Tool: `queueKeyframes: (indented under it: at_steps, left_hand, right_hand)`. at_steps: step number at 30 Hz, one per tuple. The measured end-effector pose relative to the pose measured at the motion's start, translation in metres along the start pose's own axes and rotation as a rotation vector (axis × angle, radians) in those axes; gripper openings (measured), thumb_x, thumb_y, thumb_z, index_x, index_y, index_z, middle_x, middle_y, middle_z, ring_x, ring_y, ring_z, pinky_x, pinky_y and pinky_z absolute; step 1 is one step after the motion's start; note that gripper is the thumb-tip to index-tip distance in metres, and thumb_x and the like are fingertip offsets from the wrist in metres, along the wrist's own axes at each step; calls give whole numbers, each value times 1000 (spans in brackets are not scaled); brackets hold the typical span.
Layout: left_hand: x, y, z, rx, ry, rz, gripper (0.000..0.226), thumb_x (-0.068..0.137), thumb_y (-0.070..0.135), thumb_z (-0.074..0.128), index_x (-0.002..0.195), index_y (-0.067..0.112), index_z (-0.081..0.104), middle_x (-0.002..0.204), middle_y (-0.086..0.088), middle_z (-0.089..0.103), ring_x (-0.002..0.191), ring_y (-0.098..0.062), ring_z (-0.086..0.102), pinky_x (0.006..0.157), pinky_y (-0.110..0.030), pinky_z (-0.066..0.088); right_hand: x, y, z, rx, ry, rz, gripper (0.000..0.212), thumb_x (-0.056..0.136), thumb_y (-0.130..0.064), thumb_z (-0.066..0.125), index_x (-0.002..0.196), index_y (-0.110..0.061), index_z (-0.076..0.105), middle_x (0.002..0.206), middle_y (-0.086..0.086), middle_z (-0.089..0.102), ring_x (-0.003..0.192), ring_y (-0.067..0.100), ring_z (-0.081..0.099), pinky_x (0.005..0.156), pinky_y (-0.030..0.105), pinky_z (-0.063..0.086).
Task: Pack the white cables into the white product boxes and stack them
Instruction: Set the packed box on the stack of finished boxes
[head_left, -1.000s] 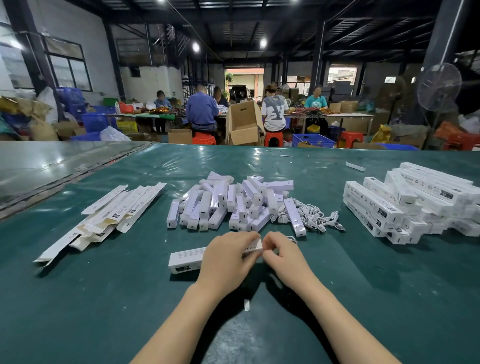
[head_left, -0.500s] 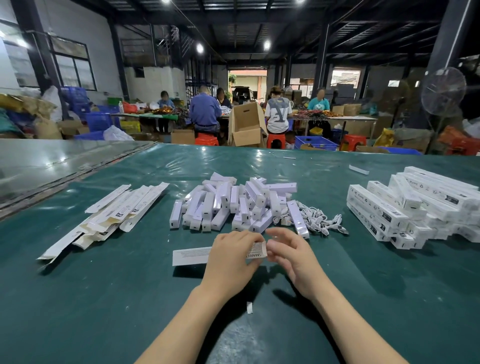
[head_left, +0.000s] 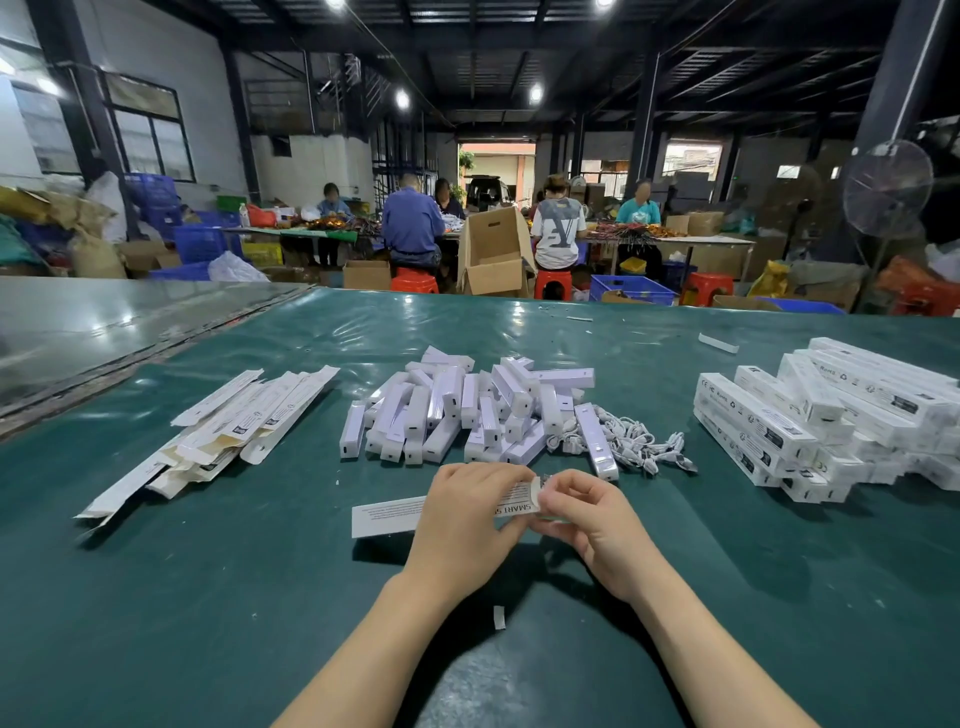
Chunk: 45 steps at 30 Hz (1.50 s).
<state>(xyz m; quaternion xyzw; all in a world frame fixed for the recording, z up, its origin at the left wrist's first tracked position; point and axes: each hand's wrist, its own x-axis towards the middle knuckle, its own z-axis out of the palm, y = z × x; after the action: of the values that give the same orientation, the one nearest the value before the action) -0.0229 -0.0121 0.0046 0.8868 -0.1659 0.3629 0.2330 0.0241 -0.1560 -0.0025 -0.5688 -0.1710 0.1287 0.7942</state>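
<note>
**Box end pinched between both hands, low over the table**

Head view. Found one white product box held crosswise low over the green table, close to the near edge, printed face up, with a shadow beneath it. Saw the left hand draped over the box's middle, fingers curled round the far edge and gripping it. Left the box's left end jutting out free. Saw the right hand pressed up against the left one, fingers bent tight, pinching the box's right end. Possibly had the end flap, but too hidden to say.

Noted, beyond the hands at mid-table, a loose heap of short white sleeves. Noted the white cables bundled in a tangle just right of that heap and touching it. Logged, well to the right, a stack of closed boxes laid in slanted layers. Logged, to the left, a fan of flat cartons not yet folded. Spotted a small white scrap on the table between the forearms.

Recorded, past the far edge, several people seated at a long bench. Also recorded there an open cardboard box, red stools and a standing fan.
</note>
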Motion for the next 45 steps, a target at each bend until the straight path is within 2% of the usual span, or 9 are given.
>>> queueKeyframes:
  at_steps: [4, 17, 21, 28, 33, 35, 39, 42, 45]
  left_hand:
    - [-1, 1, 2, 10, -25, -1, 33, 61, 16, 79, 93, 13, 70, 89, 4, 72, 83, -15, 67, 77, -29, 40]
    - [-2, -3, 5, -23, -99, -4, 34, 79, 26, 69, 112, 19, 63, 110, 9, 66, 105, -11, 56, 85, -15, 24]
    - [-2, -4, 5, -34, -106, 2, 33, 80, 30, 67, 112, 21, 63, 109, 11, 65, 103, -9, 55, 85, -15, 24]
    - [-1, -3, 4, -66, -110, 3, 29, 80, 28, 68, 107, 22, 64, 104, 13, 66, 96, -7, 54, 80, -14, 25]
    - [-1, -3, 4, -66, -102, -1, 31, 80, 30, 68, 109, 20, 64, 106, 10, 66, 99, -9, 55, 79, -14, 25]
    - [-1, -3, 4, -67, -98, -2, 31, 80, 30, 68, 109, 19, 64, 105, 10, 66, 98, -10, 56, 79, -15, 27]
    - [2, 0, 1, -105, -55, -3, 27, 78, 31, 67, 102, 18, 66, 98, 9, 68, 91, -8, 55, 77, -23, 35]
    - [3, 4, 0, -140, -11, -4, 29, 76, 33, 64, 99, 16, 66, 96, 8, 69, 91, -5, 52, 77, -24, 38]
    - [4, 7, 0, -170, -1, -7, 29, 77, 33, 64, 100, 15, 66, 97, 8, 68, 91, -4, 52, 79, -27, 42]
  right_hand:
    - [1, 3, 2, -123, 30, -13, 26, 85, 11, 52, 65, -6, 51, 63, 6, 63, 57, 14, 60, 57, 27, 56]
    - [2, 2, -2, -130, 3, 30, 44, 81, 15, 46, 48, -15, 51, 57, 2, 62, 51, 14, 60, 47, 24, 52]
    - [2, 1, -1, -113, -18, 39, 12, 61, -2, 52, 53, -10, 48, 57, 4, 63, 48, 16, 60, 44, 24, 51]
    - [1, 1, -3, -102, -6, 45, 6, 59, -5, 50, 54, -8, 48, 56, 4, 62, 48, 16, 60, 43, 25, 50]
    - [0, -1, -2, -139, -44, 42, 31, 72, 2, 55, 47, -17, 52, 59, 3, 63, 53, 14, 61, 47, 25, 52]
    - [0, -1, -4, -143, -61, 45, 43, 83, 11, 48, 50, -17, 53, 61, 4, 64, 54, 15, 61, 49, 25, 52]
    - [0, -5, -2, -18, -76, 72, 27, 80, 6, 51, 58, -10, 53, 64, 9, 61, 57, 16, 60, 53, 29, 53]
    - [-1, -6, -3, 84, -96, 80, 9, 76, -9, 56, 70, -7, 48, 68, 8, 64, 60, 16, 61, 58, 30, 55]
    - [-2, -6, -4, 173, -134, 123, 20, 74, -18, 60, 77, -9, 44, 70, 7, 64, 63, 19, 60, 58, 29, 55]
